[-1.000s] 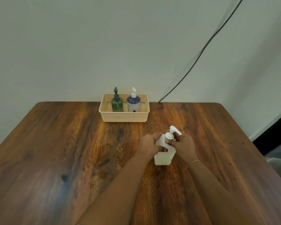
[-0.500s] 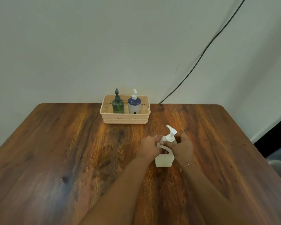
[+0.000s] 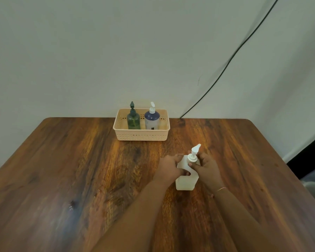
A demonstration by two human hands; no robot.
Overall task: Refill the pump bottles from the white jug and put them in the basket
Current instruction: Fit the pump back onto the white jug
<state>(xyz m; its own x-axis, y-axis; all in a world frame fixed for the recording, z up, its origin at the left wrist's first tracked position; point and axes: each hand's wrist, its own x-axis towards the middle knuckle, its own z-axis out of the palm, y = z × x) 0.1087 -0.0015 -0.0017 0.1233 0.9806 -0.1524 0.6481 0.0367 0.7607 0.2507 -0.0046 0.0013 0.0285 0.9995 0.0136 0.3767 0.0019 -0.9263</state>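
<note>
White jug (image 3: 186,180) | translucent, pump-topped, upright | both hands gripping

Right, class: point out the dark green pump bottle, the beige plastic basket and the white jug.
dark green pump bottle (image 3: 133,121), head view, on its body.
beige plastic basket (image 3: 141,136), head view, on its front wall.
white jug (image 3: 185,182), head view, on its lower body.
</note>
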